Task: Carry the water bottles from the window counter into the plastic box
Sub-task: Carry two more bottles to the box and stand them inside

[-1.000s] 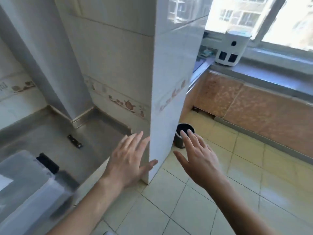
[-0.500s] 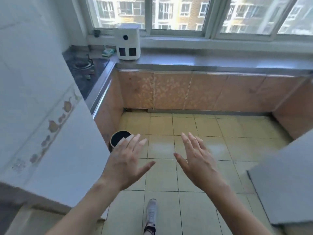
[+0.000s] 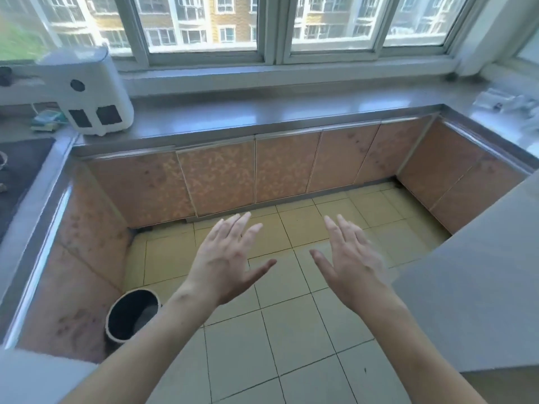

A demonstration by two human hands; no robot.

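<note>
My left hand (image 3: 226, 259) and my right hand (image 3: 351, 262) are held out side by side over the yellow floor tiles, fingers straight and spread, holding nothing. The grey window counter (image 3: 262, 112) runs under the windows across the view. At its far right end lie clear plastic water bottles (image 3: 509, 104), blurred and hard to count, well beyond my right hand. The plastic box is out of view.
A white appliance (image 3: 87, 91) stands on the counter at the left, beside a dark stove top (image 3: 20, 167). A black bin (image 3: 132, 313) sits on the floor at the left. Orange cabinet doors (image 3: 256, 173) line the counter. A grey surface (image 3: 478, 295) juts in at right.
The view has swung right from the tiled pillar and the plastic box to the window counter, and the bottles at its right end have come into view. Both hands stay spread and empty.
</note>
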